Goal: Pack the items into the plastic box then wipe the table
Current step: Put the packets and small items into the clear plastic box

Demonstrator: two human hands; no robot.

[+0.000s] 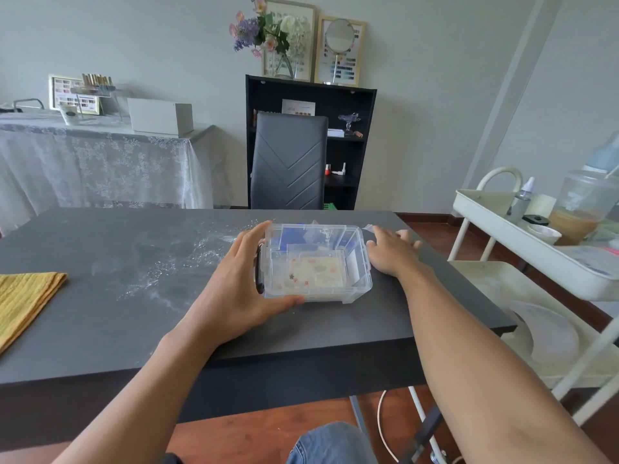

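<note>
Head view, box (316, 262) contents blurred, indistinct

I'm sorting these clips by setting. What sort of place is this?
Probably a small nail or beauty studio in a room. Framed colour swatch charts and a round mirror stand on a black shelf, small polish bottles sit inside it, and a white trolley of supplies is beside the dark table.

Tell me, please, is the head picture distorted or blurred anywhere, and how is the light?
Head view: wide-angle bending curves the white cart and table edge; light is soft daylight, without hard shadows; the plastic box looks slightly soft, contents indistinct.
</note>
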